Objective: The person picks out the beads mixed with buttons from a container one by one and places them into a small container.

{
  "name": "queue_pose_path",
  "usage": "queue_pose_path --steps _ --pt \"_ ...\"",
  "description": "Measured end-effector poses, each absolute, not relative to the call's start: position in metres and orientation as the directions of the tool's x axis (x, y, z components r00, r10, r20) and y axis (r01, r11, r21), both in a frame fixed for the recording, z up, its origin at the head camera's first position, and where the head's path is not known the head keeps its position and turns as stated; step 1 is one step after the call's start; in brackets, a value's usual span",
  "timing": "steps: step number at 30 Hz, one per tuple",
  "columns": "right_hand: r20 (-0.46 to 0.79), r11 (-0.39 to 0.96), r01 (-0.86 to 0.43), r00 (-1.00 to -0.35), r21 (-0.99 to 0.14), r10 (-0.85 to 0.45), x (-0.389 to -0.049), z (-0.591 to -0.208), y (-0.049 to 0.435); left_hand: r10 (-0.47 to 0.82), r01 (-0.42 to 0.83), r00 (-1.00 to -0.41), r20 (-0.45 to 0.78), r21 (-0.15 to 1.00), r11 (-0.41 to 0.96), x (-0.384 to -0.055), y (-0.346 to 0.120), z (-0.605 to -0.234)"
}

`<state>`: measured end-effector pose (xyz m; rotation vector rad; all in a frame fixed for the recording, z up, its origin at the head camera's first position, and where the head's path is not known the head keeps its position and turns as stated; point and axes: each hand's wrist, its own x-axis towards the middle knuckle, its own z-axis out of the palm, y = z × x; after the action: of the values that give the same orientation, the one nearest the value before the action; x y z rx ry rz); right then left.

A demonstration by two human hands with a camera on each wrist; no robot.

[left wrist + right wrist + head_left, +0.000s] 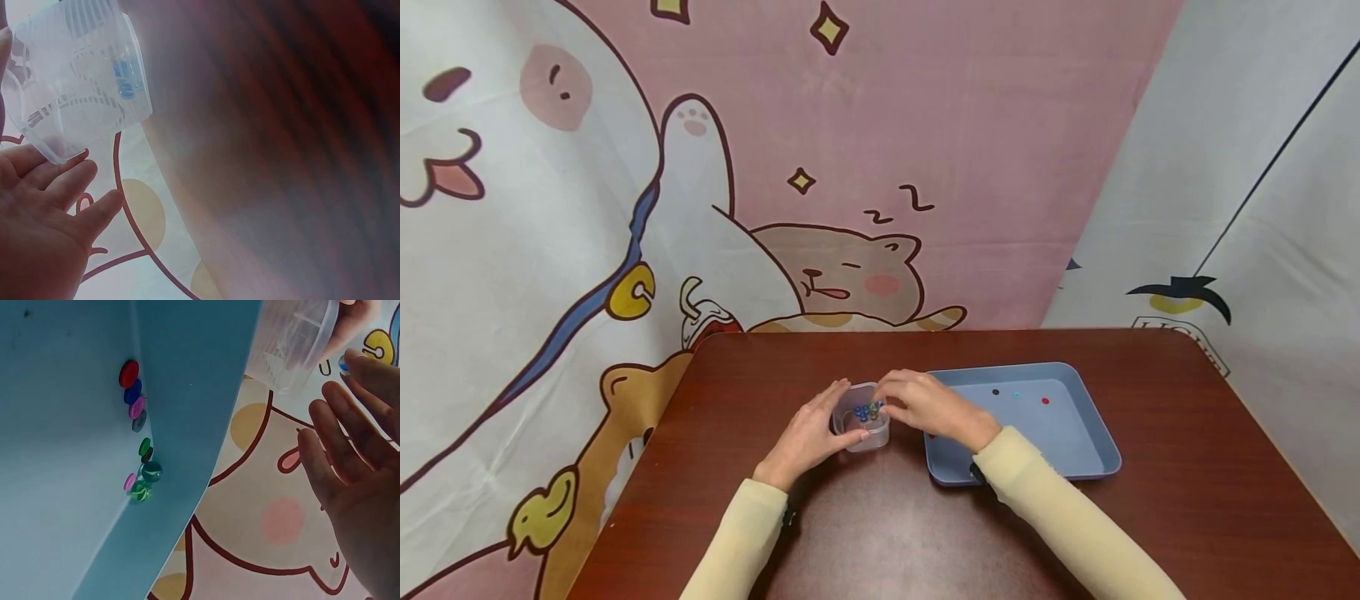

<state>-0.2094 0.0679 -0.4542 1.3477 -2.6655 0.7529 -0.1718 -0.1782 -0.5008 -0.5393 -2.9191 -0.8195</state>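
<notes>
Clear container (878, 438): on the far half of the tabletop (865, 542), near the left edge of the blue tray (1075, 454); open at the top, with blue marbles (862, 413) inside. Whether its base rests fully on the tabletop I cannot tell.
Left hand (808, 429): curled round the container, thumb along the near wall, fingers along the left and far side.
Right hand (936, 404): reaches across the tray's left edge, fingertips together on a marble at the container's right rim.
Pinched marble (343, 364): whitish and blue, at the right hand's fingertips, just beside the container; round, so no long axis. Its height against the rim is hard to judge.
Key relation: the container lies directly left of the right hand, the tray's left edge passing beneath that hand; the right hand is the nearer one to the tray, the left hand being on the container's far side from it.
Tray: long axis left to right, roughly along the tabletop's far edge.
Tray's left wall: red disc (129, 374), blue disc (132, 392), pink disc (137, 407) and grey disc (139, 421) in a line.
Tray's far-left corner: two glass marbles (152, 471) beside a green disc (145, 447).
Tray's far edge: dark disc (996, 392), light-blue disc (1017, 395), second red disc (1046, 401), spaced apart.
</notes>
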Motion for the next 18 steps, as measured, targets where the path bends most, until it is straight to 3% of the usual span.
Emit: queue_pose_path --steps 8,18 --pt "0.24 0.505 -0.818 -0.568 -0.276 -0.787 -0.2109 -0.4571 0.0619 0.324 0.356 -0.934 0.151 0.482 0.801 -0.1723 -0.1783 -0.5001" --pt "0.248 0.501 -0.836 -0.546 -0.224 -0.8 -0.2114 -0.4587 0.0589 0.32 0.355 -0.935 0.156 0.473 0.806 -0.1719 -0.1774 -0.5002"
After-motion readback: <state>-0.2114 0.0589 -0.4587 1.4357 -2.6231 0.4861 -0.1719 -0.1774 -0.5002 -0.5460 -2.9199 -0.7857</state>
